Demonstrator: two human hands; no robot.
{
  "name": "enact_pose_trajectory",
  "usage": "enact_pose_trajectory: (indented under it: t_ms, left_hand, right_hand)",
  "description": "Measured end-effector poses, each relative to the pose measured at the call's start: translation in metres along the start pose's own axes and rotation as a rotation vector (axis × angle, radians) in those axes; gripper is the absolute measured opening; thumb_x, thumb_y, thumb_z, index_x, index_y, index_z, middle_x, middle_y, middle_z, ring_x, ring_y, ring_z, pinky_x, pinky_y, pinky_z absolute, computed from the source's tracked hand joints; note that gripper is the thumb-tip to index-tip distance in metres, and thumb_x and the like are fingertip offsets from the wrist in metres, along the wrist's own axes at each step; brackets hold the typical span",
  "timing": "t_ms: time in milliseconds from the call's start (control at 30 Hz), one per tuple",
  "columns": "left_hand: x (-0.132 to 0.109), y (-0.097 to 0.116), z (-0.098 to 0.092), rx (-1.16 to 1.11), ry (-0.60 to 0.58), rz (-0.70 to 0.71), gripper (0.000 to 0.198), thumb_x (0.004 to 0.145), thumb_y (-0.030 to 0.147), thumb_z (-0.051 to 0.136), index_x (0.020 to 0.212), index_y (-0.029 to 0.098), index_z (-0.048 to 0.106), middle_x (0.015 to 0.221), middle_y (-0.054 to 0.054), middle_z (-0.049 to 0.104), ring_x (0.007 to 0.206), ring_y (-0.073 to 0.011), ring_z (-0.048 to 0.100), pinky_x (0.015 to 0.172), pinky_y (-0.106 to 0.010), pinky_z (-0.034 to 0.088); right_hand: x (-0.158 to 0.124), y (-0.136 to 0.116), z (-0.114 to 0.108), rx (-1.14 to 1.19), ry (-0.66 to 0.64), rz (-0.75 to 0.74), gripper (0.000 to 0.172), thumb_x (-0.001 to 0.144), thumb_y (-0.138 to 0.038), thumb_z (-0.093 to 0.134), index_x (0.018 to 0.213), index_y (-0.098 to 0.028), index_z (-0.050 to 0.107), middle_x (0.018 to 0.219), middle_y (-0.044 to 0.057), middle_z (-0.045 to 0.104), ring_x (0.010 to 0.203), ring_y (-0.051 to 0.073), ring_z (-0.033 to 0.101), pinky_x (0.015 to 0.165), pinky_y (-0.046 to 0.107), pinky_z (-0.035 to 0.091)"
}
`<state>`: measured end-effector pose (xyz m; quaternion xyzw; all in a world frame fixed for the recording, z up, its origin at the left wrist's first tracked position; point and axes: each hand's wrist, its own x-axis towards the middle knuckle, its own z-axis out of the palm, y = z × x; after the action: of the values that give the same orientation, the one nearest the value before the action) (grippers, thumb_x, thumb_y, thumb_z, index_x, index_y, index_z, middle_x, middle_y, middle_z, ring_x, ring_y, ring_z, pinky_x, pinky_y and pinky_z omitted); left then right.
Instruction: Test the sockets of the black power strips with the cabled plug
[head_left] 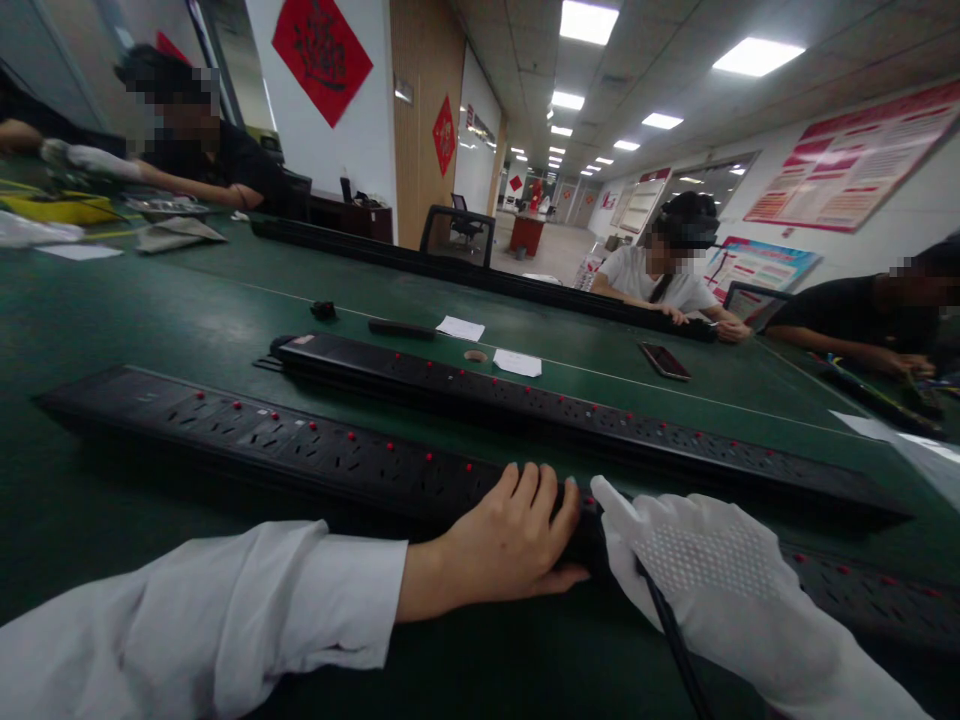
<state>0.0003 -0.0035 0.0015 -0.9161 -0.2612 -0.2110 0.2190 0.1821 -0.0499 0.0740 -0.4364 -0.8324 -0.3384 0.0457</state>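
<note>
A long black power strip [337, 450] with red indicator lights lies across the table in front of me. My left hand [517, 530], bare, is closed around its middle, fingers over the top and thumb on the near side. Just to the right, my right hand [705, 560] wears a white glove with a dotted grip. Its thumb and index finger press together beside the strip, closed on a black cable [671, 630] that runs down toward me. Part of the strip is hidden behind both hands; its right end [862, 590] shows past the glove.
A second power strip [525, 400] lies behind the first. Farther off are a phone [664, 360], paper slips [517, 362], a small black part [323, 310] and a long black bar [450, 270]. Several people sit around the green table [225, 300].
</note>
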Motion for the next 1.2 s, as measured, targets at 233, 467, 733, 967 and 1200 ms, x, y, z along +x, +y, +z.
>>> enact_pose_trajectory:
  t_ms: [233, 467, 733, 967, 1200]
  left_hand:
    - [-0.001, 0.000, 0.000, 0.005, -0.002, 0.003, 0.068, 0.089, 0.056, 0.022, 0.124, 0.002, 0.042, 0.111, -0.023, 0.054, 0.099, -0.0340, 0.055, 0.077, -0.044, 0.045]
    - [-0.001, 0.000, 0.000, 0.007, -0.007, -0.001, 0.068, 0.088, 0.058, 0.025, 0.125, 0.003, 0.042, 0.112, -0.022, 0.055, 0.100, -0.0329, 0.054, 0.078, -0.043, 0.043]
    - [0.000, -0.001, 0.001, 0.016, -0.001, 0.003, 0.068, 0.088, 0.058, 0.025, 0.125, 0.003, 0.042, 0.111, -0.022, 0.055, 0.099, -0.0318, 0.055, 0.079, -0.042, 0.042]
    - [0.000, -0.001, 0.001, 0.017, 0.000, 0.001, 0.069, 0.088, 0.058, 0.024, 0.125, 0.003, 0.042, 0.112, -0.022, 0.055, 0.099, -0.0321, 0.055, 0.078, -0.042, 0.043]
    - [0.000, 0.000, 0.001, 0.020, -0.010, 0.006, 0.068, 0.088, 0.058, 0.025, 0.125, 0.003, 0.041, 0.112, -0.022, 0.055, 0.100, -0.0323, 0.055, 0.080, -0.043, 0.043]
  right_hand:
    - [0.000, -0.005, -0.005, -0.082, 0.030, -0.028, 0.031, 0.085, -0.022, 0.033, 0.087, -0.016, 0.064, 0.050, 0.000, 0.049, 0.043, 0.013, 0.043, 0.051, 0.029, 0.017]
    - [-0.001, -0.012, -0.008, -0.177, 0.000, -0.057, 0.029, 0.081, -0.019, 0.038, 0.094, -0.014, 0.063, 0.052, 0.001, 0.052, 0.042, 0.014, 0.043, 0.049, 0.030, 0.018]
    - [-0.003, -0.018, -0.011, -0.127, 0.017, -0.032, 0.027, 0.077, -0.014, 0.040, 0.093, -0.013, 0.062, 0.047, 0.000, 0.050, 0.042, 0.011, 0.041, 0.047, 0.028, 0.022]
    - [-0.009, -0.022, -0.010, -0.102, 0.006, -0.028, 0.020, 0.076, -0.013, 0.045, 0.083, -0.014, 0.064, 0.051, 0.003, 0.054, 0.044, 0.011, 0.043, 0.046, 0.028, 0.023]
    - [-0.017, -0.027, -0.003, -0.069, 0.028, -0.027, 0.018, 0.079, -0.018, 0.045, 0.073, -0.015, 0.062, 0.048, 0.001, 0.049, 0.043, 0.009, 0.039, 0.046, 0.028, 0.020]
